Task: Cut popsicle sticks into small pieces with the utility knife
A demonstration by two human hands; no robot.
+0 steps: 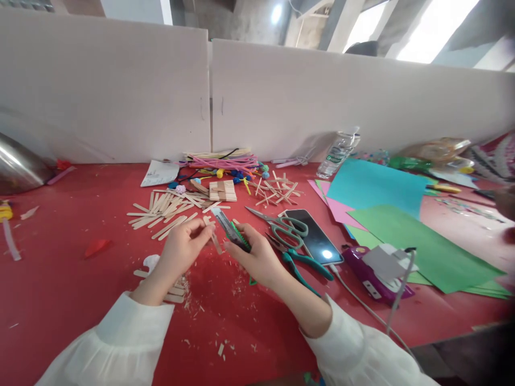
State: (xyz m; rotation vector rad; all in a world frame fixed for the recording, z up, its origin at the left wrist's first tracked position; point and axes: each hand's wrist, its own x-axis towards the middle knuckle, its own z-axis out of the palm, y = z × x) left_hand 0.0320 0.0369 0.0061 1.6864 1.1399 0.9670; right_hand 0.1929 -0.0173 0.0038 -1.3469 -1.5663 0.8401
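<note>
Between the thumb and fingers of my left hand (186,242) is a wooden craft stick (216,242), held at a slant. My right hand (255,254) grips a utility knife (231,229) with a green and dark handle, its blade end pointing up and left, close beside the stick. Small wood shavings (197,297) lie scattered on the red table below. More craft sticks (167,209) are heaped behind my left hand, and a few cut pieces (175,294) lie partly hidden under my left wrist.
Right of my hands lie scissors (287,230), teal-handled pliers (308,265) and a phone (314,236) on a cable. Farther right are a purple power strip (372,279) and green paper (426,246). A plastic bottle (338,154) leans against the white partition (322,96). Pipe cleaners (221,162) lie at the back.
</note>
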